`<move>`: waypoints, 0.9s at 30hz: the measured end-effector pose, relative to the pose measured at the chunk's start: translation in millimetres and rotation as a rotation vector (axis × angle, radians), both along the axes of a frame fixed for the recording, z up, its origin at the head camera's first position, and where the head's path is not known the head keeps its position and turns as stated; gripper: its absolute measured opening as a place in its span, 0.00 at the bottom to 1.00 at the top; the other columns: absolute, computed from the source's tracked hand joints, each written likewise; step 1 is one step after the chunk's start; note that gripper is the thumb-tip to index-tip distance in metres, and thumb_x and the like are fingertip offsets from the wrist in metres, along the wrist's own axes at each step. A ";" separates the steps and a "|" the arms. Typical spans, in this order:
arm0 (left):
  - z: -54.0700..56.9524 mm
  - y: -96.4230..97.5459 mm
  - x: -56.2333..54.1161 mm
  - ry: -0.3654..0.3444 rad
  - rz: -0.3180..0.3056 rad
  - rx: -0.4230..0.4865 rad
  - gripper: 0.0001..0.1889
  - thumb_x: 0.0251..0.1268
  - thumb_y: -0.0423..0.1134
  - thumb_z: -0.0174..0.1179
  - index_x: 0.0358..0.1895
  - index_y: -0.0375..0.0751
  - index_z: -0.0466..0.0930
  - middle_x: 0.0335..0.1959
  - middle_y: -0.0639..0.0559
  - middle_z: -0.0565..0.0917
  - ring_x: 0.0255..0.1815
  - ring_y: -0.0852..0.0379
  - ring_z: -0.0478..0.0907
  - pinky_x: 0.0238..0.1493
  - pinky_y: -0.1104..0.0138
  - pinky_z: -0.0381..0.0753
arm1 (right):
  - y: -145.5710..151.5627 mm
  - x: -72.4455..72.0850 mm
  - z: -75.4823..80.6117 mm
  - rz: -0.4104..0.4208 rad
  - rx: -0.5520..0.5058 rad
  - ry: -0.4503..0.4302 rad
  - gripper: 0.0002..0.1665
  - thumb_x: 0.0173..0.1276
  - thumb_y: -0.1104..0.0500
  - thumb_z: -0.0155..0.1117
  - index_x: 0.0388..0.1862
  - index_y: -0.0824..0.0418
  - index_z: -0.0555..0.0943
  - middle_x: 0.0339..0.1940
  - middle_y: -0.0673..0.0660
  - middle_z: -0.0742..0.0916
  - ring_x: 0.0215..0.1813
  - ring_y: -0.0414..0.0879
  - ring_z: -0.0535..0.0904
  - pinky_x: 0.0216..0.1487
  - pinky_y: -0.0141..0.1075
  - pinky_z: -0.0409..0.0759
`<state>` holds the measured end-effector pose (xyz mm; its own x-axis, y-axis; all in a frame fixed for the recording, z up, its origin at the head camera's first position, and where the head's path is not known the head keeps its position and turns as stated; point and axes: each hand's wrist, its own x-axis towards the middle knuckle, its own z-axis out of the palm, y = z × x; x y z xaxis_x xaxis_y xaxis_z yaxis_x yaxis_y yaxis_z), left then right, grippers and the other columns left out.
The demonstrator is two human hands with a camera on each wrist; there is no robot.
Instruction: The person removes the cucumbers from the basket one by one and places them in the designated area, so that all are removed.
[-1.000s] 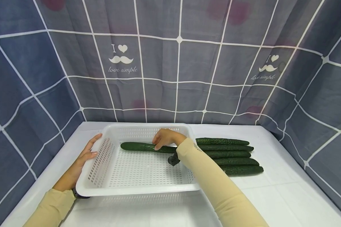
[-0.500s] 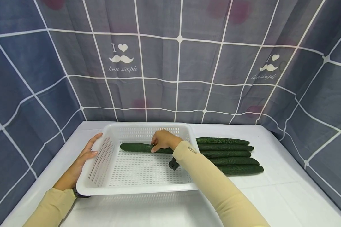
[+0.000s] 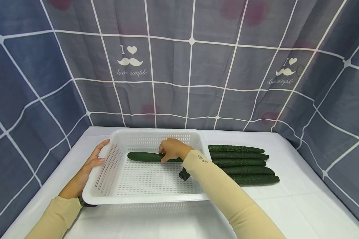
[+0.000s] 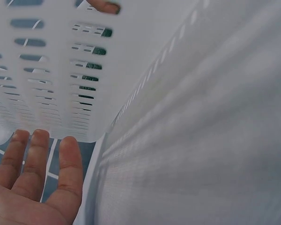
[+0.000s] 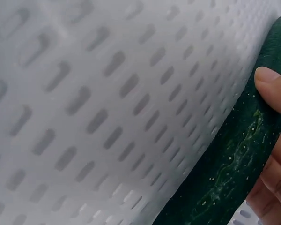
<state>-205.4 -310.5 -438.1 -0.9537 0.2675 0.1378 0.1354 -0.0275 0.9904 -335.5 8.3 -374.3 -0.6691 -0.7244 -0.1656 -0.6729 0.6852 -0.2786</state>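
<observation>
A long dark green cucumber [image 3: 145,157] lies crosswise inside a white perforated plastic basket [image 3: 146,199]. My right hand [image 3: 174,149] reaches over the basket's right side and grips the cucumber near its middle. In the right wrist view, the thumb presses one side of the cucumber [image 5: 234,159] and the fingers curl round the other. At the basket's left end, my left hand [image 3: 88,167] touches the outer wall and rim. Its fingers look nearly straight in the left wrist view, where the hand [image 4: 42,183] is beside the slotted wall [image 4: 56,84].
Several more cucumbers [image 3: 242,162] lie side by side on the white tabletop [image 3: 299,199], just right of the basket. A grey-blue checked curtain [image 3: 173,66] encloses the back and both sides. A small black device [image 3: 184,174] sits at the right wrist.
My right hand and the cucumber have shifted slightly toward the front of the basket. The left hand stays at the basket's left end. The head view has shifted a little.
</observation>
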 end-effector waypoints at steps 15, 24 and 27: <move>0.5 0.5 0.4 -0.004 0.011 -0.010 0.36 0.83 0.44 0.40 0.87 0.76 0.44 0.79 0.57 0.54 0.68 0.58 0.67 0.57 0.54 0.75 | 3.4 -5.8 7.7 0.024 -0.181 -0.071 0.15 0.67 0.62 0.81 0.52 0.64 0.91 0.47 0.55 0.92 0.49 0.44 0.85 0.55 0.34 0.81; 0.1 0.6 0.5 0.007 0.009 -0.001 0.35 0.83 0.43 0.40 0.86 0.76 0.45 0.77 0.59 0.57 0.67 0.57 0.69 0.56 0.54 0.76 | 7.0 -4.9 16.1 0.060 -0.281 -0.031 0.12 0.65 0.64 0.81 0.47 0.63 0.92 0.41 0.53 0.93 0.43 0.39 0.85 0.51 0.31 0.80; -0.3 0.3 0.7 0.002 0.008 0.003 0.35 0.83 0.43 0.40 0.86 0.76 0.46 0.77 0.60 0.58 0.66 0.58 0.70 0.55 0.55 0.77 | 8.2 -3.7 20.1 0.072 -0.334 0.000 0.12 0.63 0.65 0.82 0.45 0.63 0.92 0.39 0.52 0.93 0.40 0.38 0.85 0.49 0.31 0.80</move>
